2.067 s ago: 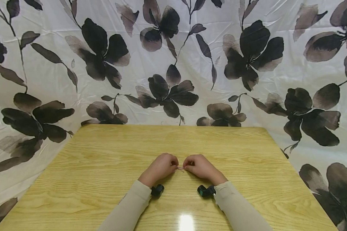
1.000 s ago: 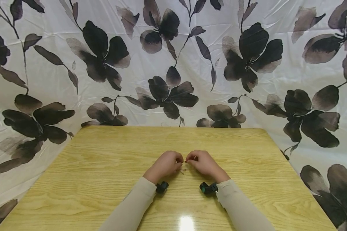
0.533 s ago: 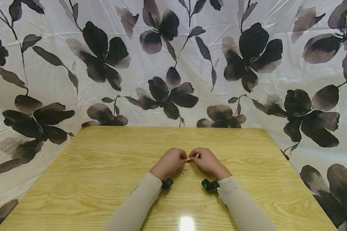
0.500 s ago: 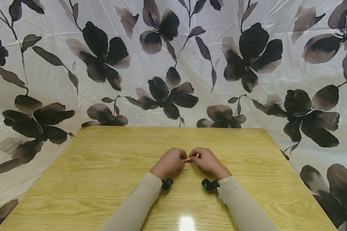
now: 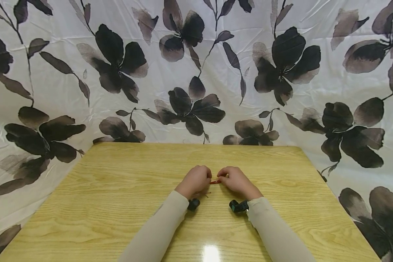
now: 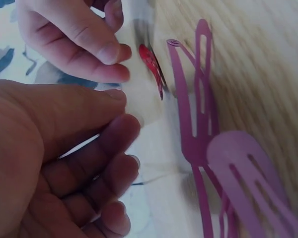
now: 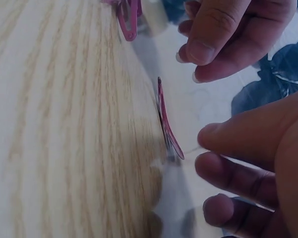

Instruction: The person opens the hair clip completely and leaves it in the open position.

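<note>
A red snap hair clip (image 5: 214, 182) lies on the table between my two hands, its glossy curved top showing in the left wrist view (image 6: 150, 63). My left hand (image 5: 198, 179) hovers at its left end, thumb and index tip close together with nothing visible between them. Off the clip's right end is my right hand (image 5: 234, 179); the right wrist view shows its relaxed thumb and fingers apart from the clip. Pink snap hair clips (image 6: 194, 156) lie open beside my left hand, partly overlapping in that view.
The wooden table (image 5: 134, 171) stretches out on all sides of the hands. A floral cloth (image 5: 235, 22) hangs behind its far edge and along both sides. Black wrist cameras (image 5: 238, 206) sit at both cuffs.
A pink clip held between the hands two seconds ago now rests on the table. Both hands have shifted forward and right, and the fingers have drawn back from the red clip.
</note>
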### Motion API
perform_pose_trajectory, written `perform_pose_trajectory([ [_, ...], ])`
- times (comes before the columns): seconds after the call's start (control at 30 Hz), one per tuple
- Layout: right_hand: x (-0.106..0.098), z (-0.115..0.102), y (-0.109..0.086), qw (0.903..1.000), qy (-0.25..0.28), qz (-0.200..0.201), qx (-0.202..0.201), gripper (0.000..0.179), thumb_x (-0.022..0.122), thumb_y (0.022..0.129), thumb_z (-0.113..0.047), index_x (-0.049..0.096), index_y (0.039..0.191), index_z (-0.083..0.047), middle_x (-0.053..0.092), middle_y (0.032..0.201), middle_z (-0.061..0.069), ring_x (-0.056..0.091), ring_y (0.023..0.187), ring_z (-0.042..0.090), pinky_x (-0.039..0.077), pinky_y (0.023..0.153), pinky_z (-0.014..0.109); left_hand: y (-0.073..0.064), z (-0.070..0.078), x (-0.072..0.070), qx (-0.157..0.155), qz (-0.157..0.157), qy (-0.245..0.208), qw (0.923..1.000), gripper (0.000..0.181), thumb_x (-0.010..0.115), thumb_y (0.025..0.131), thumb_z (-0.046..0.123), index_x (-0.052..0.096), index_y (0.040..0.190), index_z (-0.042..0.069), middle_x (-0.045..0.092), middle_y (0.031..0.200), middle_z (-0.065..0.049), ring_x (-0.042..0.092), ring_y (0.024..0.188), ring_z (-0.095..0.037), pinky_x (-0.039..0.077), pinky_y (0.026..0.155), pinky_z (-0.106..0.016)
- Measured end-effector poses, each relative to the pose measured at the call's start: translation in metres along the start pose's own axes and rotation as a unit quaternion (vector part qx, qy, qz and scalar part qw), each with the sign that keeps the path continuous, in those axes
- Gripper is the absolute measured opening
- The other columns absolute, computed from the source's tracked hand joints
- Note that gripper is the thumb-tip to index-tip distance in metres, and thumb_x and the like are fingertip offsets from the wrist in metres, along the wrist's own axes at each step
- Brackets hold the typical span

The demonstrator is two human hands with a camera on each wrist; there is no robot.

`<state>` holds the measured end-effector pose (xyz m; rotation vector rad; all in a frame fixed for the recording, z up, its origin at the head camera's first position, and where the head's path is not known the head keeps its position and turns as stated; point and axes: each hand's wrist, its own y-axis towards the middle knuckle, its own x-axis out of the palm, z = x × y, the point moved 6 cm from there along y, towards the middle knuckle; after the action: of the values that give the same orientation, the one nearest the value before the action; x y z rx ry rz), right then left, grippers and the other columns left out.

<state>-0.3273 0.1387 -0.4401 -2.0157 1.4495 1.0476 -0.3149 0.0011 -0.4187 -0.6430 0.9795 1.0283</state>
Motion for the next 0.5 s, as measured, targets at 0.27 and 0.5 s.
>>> perform_pose_trajectory([
  [0.27, 0.0010, 0.0022, 0.0022, 0.9996, -0.017, -0.014, 0.019, 0.009, 0.068, 0.089, -0.016, 0.074, 0.095, -0.013, 0.070, 0.095, 0.000, 0.061, 0.086, 0.014, 0.050, 0.083, 0.037, 0.0042, 0.0034, 0.0014, -0.021, -0.010, 0.022, 0.9995, 0.012, 0.062, 0.091, 0.011, 0.073, 0.087, 0.009, 0.071, 0.085, -0.002, 0.063, 0.073, -0.014, 0.052, 0.070, -0.030],
  [0.5, 0.0017, 0.0030, 0.0016, 0.9988, -0.042, -0.020, 0.016, 0.009, 0.070, 0.089, -0.018, 0.075, 0.094, -0.013, 0.070, 0.093, 0.001, 0.062, 0.085, 0.015, 0.051, 0.082, 0.037, 0.0068, 0.0021, 0.0066, -0.043, -0.028, 0.038, 0.9979, 0.012, 0.065, 0.088, 0.010, 0.069, 0.077, 0.012, 0.067, 0.076, 0.000, 0.057, 0.064, -0.012, 0.050, 0.063, -0.029],
])
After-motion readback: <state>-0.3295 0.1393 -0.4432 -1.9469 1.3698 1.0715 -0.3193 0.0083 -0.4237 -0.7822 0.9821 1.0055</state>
